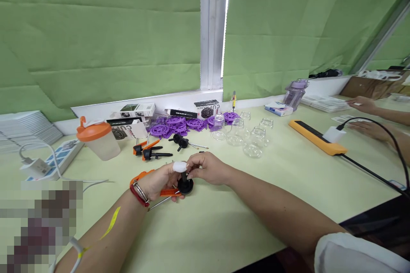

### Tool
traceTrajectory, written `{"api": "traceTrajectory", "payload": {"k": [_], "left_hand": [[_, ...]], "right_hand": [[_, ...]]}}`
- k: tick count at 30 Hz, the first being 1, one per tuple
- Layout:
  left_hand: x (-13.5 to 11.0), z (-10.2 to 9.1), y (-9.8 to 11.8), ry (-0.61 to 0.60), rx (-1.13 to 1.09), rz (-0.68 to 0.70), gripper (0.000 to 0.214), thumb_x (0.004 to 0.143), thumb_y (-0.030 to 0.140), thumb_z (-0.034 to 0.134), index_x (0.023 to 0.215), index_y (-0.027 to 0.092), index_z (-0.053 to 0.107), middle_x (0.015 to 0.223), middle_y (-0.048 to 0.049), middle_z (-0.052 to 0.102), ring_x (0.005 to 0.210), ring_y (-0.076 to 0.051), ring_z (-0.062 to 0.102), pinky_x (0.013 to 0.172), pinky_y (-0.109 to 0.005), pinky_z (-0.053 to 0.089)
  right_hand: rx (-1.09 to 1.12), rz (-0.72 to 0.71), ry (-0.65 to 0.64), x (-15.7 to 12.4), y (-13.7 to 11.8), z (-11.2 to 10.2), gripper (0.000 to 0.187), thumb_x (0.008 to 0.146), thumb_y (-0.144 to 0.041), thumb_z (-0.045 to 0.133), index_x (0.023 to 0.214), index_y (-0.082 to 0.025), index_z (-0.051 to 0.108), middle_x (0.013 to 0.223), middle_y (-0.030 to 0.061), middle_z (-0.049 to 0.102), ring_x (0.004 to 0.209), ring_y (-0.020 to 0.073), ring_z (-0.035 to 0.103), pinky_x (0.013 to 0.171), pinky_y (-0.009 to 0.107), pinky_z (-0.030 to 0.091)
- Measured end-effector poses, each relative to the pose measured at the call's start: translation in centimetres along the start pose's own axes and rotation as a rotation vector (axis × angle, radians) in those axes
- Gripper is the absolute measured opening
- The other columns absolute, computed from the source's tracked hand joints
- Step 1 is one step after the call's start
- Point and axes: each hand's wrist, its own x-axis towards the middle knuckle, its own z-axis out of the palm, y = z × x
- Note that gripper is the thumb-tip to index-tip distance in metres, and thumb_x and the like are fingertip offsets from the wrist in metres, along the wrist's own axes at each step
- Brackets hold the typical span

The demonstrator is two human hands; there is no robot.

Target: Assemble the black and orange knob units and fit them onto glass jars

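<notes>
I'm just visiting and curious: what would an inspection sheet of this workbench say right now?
Surface: pale green tabletop, matte.
Job's things: orange-and-black plastic clamp and black round-based plastic peg, held together.
Clutter: purple plastic wheels, clear glass cups, orange-lidded shaker bottle.
Hands: left hand grips the clamp; right hand pinches the peg's top.
Cables: black cable by yellow power strip; white charger at left.
Surroundings: green window blinds; another person's hands at far right.
</notes>
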Motion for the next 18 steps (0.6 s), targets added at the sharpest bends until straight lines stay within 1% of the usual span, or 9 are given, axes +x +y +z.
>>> {"api": "traceTrajectory", "payload": {"k": [2,5,10,18], "left_hand": [[0.01,0.06,0.02,0.003,0.001,0.001,0.043,0.067,0.055,0.056,0.087,0.018,0.052,0.075,-0.0068,0.064,0.057,-0.021,0.062,0.046,-0.028,0.041],[0.01,0.12,0.02,0.012,0.007,-0.005,0.042,0.067,0.054,0.055,0.087,0.018,0.052,0.075,-0.0058,0.064,0.057,-0.021,0.062,0.046,-0.027,0.041],[0.07,0.07,-0.13,0.001,0.013,-0.013,0.04,0.068,0.054,0.056,0.082,0.017,0.053,0.074,-0.0061,0.063,0.056,-0.02,0.061,0.046,-0.027,0.04],[0.0,0.34,0.16,0.031,0.026,-0.04,0.041,0.063,0.055,0.058,0.079,0.017,0.054,0.071,-0.0049,0.061,0.055,-0.019,0.059,0.049,-0.028,0.041]], "right_hand": [[-0.051,-0.012,-0.002,0.01,-0.28,0.08,0.006,0.067,-0.013,0.068,0.071,-0.017,0.066,0.076,-0.0007,0.067,0.073,0.0138,0.06,0.072,0.027,0.048],[-0.066,-0.016,-0.006,0.03,-0.35,0.06,0.006,0.067,-0.014,0.07,0.07,-0.017,0.066,0.075,-0.001,0.067,0.071,0.0133,0.059,0.069,0.025,0.047],[-0.032,0.006,-0.039,0.08,-0.09,-0.05,0.011,0.064,-0.02,0.075,0.069,-0.016,0.065,0.071,-0.0015,0.065,0.068,0.0135,0.059,0.066,0.025,0.046],[0.046,0.034,-0.046,0.22,0.36,-0.11,0.018,0.061,-0.026,0.078,0.068,-0.016,0.065,0.067,-0.0015,0.064,0.065,0.0128,0.056,0.066,0.027,0.046]]}}
